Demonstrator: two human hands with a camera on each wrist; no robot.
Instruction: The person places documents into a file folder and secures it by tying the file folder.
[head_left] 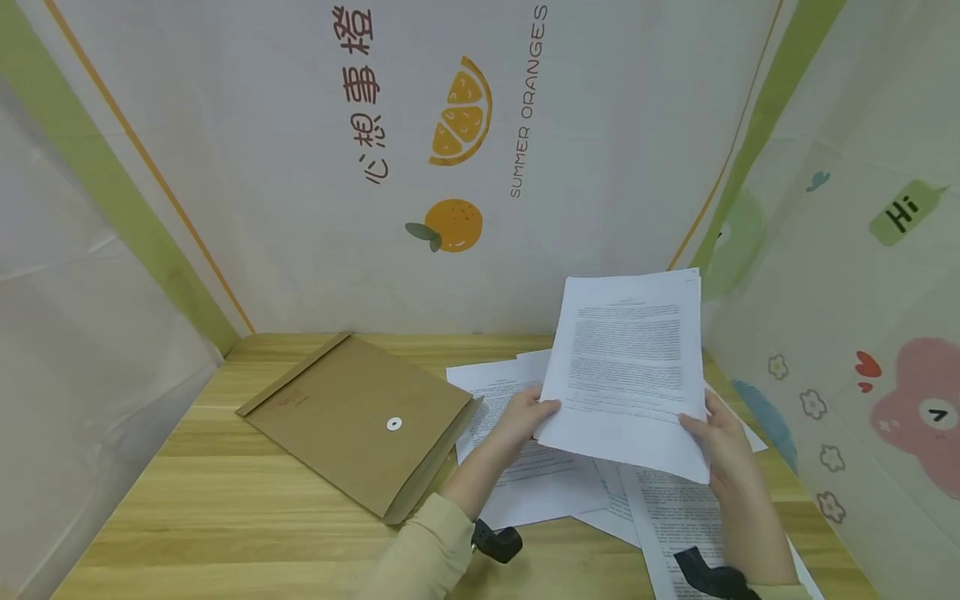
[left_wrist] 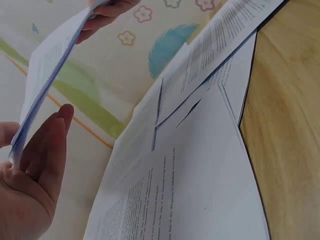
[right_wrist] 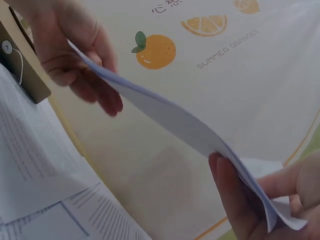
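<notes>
A thin stack of printed sheets [head_left: 626, 367] is held up above the table, tilted toward the head camera. My left hand [head_left: 522, 417] pinches its lower left edge, thumb on the front and fingers behind. On the opposite edge, my right hand [head_left: 726, 446] grips the stack the same way; in the right wrist view the right hand [right_wrist: 265, 200] has its thumb and fingers on either side of the papers. Beneath lie several loose printed sheets [head_left: 540, 492], overlapping at different angles. To the left rests a brown paper document envelope [head_left: 330, 408] with a white round button.
The wooden table [head_left: 225, 533] carries everything. A white curtain [head_left: 600, 150] with orange prints stands behind it, and another patterned curtain [head_left: 862, 292] borders the right side. Loose sheets reach toward the table's front right edge.
</notes>
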